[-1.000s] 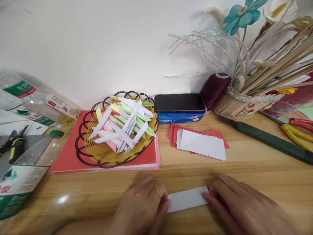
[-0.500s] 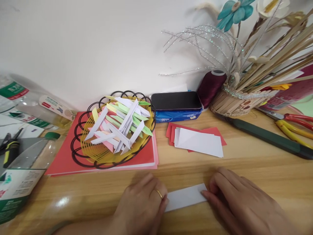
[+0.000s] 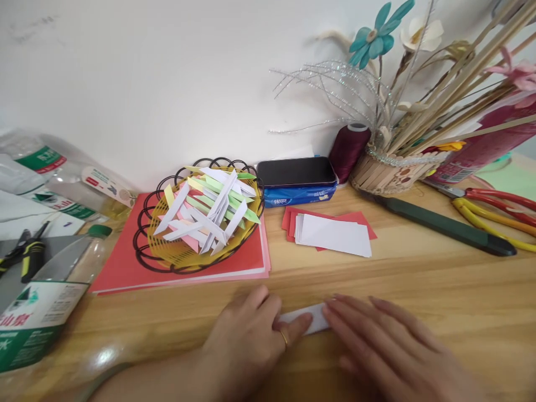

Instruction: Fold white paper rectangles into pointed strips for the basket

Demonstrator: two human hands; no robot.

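A narrow white paper strip (image 3: 315, 319), folded lengthwise, lies on the wooden table between both hands. My left hand (image 3: 251, 335), a ring on one finger, grips the strip's left end; its fingers are curled and the thumb presses down on top. The fingers of my right hand (image 3: 389, 346) are stretched out and lie over the strip's right end, hiding it. Behind the hands is a stack of white paper slips (image 3: 335, 234) on top of red paper slips (image 3: 360, 222).
A yellow basket (image 3: 167, 245) of folded paper pieces (image 3: 218, 212) stands on red sheets (image 3: 121, 257). Around lie a phone (image 3: 297, 171) on a blue pack (image 3: 293, 195), a thread spool (image 3: 348, 152), a dark green knife-like tool (image 3: 439, 223), pliers (image 3: 494, 215), bottles (image 3: 37, 312) and a flower pot (image 3: 393, 173).
The strip now looks narrower, folded along its length. My left thumb has moved onto it, and my right hand has gone from pinching its end to lying flat over it.
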